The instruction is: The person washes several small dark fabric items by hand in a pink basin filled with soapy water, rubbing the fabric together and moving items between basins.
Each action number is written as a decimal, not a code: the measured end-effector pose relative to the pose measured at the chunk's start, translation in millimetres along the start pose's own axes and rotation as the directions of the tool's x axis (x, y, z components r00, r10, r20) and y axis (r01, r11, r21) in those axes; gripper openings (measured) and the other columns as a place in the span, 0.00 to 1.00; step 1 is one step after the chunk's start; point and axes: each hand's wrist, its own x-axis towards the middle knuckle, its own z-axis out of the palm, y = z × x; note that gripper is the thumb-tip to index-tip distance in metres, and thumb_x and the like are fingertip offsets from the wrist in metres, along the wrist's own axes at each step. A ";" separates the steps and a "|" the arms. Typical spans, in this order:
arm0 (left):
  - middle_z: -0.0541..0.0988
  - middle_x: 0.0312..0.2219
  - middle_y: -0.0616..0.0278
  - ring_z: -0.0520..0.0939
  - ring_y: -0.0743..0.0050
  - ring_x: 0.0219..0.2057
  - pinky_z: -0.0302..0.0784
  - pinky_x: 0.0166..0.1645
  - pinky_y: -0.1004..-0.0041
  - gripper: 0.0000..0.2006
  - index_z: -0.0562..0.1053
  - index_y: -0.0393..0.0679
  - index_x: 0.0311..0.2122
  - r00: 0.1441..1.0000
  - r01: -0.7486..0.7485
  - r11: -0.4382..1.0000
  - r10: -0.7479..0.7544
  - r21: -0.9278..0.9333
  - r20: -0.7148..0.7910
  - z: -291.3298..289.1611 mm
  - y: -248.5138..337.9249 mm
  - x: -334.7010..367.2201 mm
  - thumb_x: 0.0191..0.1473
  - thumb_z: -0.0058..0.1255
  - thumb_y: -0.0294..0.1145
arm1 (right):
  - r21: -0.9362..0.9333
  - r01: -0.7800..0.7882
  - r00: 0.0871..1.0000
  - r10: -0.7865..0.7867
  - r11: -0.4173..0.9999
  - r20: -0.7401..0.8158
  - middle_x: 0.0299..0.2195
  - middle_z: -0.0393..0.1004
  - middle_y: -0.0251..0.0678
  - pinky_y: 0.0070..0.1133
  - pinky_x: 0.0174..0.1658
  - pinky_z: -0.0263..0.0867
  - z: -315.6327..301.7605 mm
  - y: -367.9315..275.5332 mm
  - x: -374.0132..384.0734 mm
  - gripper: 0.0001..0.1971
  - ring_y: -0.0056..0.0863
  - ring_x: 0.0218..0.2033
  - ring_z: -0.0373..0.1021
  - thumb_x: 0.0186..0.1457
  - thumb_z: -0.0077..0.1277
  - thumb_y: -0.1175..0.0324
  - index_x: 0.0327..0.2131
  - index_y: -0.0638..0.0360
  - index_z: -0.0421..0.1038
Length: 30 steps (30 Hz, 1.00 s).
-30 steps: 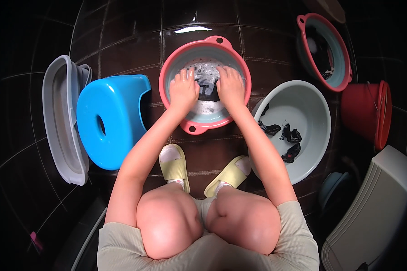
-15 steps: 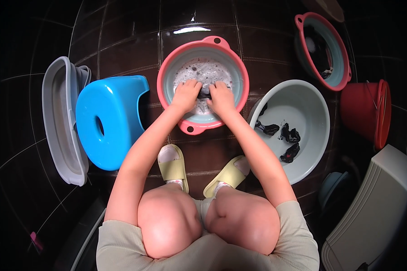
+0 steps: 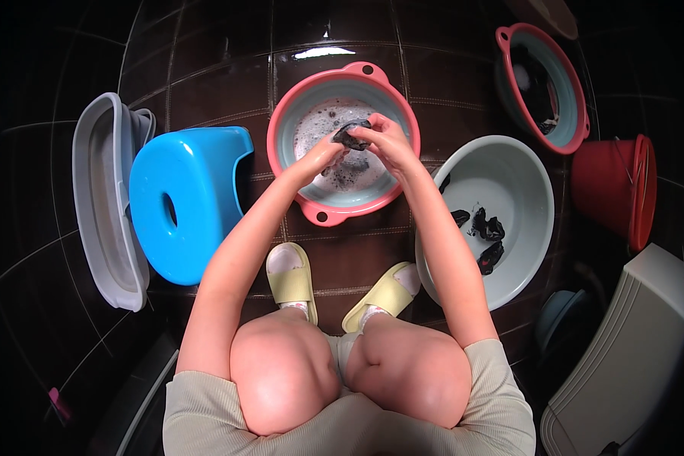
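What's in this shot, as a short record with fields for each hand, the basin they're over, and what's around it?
left hand: grips the dark wet cloth from the left
right hand: pinches the same cloth from the right
pink-rimmed basin: sudsy water, directly under the hands
grey basin: to the right, several dark cloth pieces inside
blue stool: on its side, left of the pink-rimmed basin
floor: dark tiles, wet sheen

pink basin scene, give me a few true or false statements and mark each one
1. Both hands, left hand and right hand, grip a dark cloth above the pink basin: true.
2. The pink basin is dry: false, it holds foamy water.
3. The blue stool stands right of the pink basin: false, it is to its left.
4. Dark items lie in the pale grey-green basin: true.
5. The person is barefoot: false, yellow slippers are on.
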 end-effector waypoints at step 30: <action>0.60 0.12 0.71 0.59 0.87 0.11 0.51 0.12 0.84 0.05 0.66 0.39 0.29 0.955 0.292 0.687 -0.250 -0.666 0.161 15.3 0.0 0.3 0.45 0.43 0.27 | -0.764 0.643 0.570 -0.701 0.055 0.429 0.33 0.69 0.33 0.24 0.34 0.65 -4.5 1.3 -30.2 0.21 0.31 0.33 0.68 0.33 0.50 0.80 0.37 0.52 0.70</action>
